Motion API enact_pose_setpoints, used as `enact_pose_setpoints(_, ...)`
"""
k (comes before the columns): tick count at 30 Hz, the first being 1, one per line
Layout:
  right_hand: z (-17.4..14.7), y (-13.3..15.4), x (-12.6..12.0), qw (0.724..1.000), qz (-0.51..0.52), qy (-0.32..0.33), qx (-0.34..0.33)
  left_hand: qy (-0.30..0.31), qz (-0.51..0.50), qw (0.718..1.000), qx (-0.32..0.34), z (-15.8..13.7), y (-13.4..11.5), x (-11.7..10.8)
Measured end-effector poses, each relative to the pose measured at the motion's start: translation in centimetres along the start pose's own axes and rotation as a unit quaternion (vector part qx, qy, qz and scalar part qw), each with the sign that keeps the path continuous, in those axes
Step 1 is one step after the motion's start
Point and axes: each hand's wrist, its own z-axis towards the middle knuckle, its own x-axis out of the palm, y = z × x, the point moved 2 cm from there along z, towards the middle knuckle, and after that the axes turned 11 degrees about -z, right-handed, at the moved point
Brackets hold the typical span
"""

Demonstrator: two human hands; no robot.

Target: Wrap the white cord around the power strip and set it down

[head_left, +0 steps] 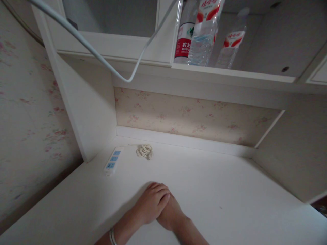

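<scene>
Both hands rest together on the white desk top (194, 183). My left hand (152, 202), a silver bangle (112, 236) on its wrist, lies over my right hand with its fingers curled round it. Beneath it, my right hand (171, 212) shows only its back and wrist; its fingers are hidden. No other object shows in either hand. The nearest things are a white power strip (112, 161) with blue sockets and its coiled cream cord (144, 151), both farther back on the left.
Overhead, an open shelf (230, 73) holds clear plastic bottles, among them a red-labelled water bottle (184, 42). A pale cable (102, 61) hangs in a loop in front of the cabinet. Side panels and floral wallpaper (189, 114) bound the desk.
</scene>
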Motion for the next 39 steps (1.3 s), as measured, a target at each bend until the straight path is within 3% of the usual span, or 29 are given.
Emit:
enact_pose_setpoints(18, -0.02, 0.06, -0.14, 1.0, -0.007, -0.019, 0.0, -0.002, -0.012, 1.0, -0.003, -0.04, 0.14, 0.04)
enact_pose_setpoints(39, -0.02, 0.08, -0.05, 1.0, -0.019, 0.01, 0.004, 0.002, -0.01, 1.0, -0.001, -0.07, 0.21, 0.07)
